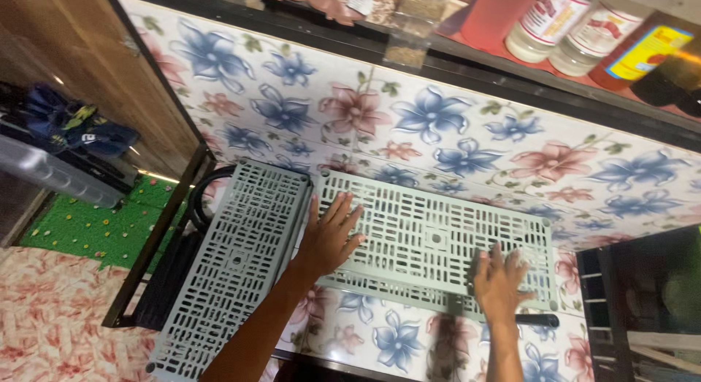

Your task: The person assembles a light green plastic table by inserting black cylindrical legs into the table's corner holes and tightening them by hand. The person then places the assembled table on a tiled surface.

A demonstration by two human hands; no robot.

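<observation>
Hands (pixel 330 237) (pixel 501 283) flat on grey slotted panel (pixel 431 239)

The left hand (pixel 328 236) lies flat, fingers spread, on a grey slotted plastic shelf panel (pixel 438 236) on the floral-patterned tabletop (pixel 453 141); the right hand (pixel 500 283) presses its near right edge. A second slotted panel (pixel 234 265) lies just left, bottles (pixel 584 28) far right

Matt grey plastic slotted panels (pixel 438 236) on a glossy floral tabletop (pixel 409 119).
</observation>
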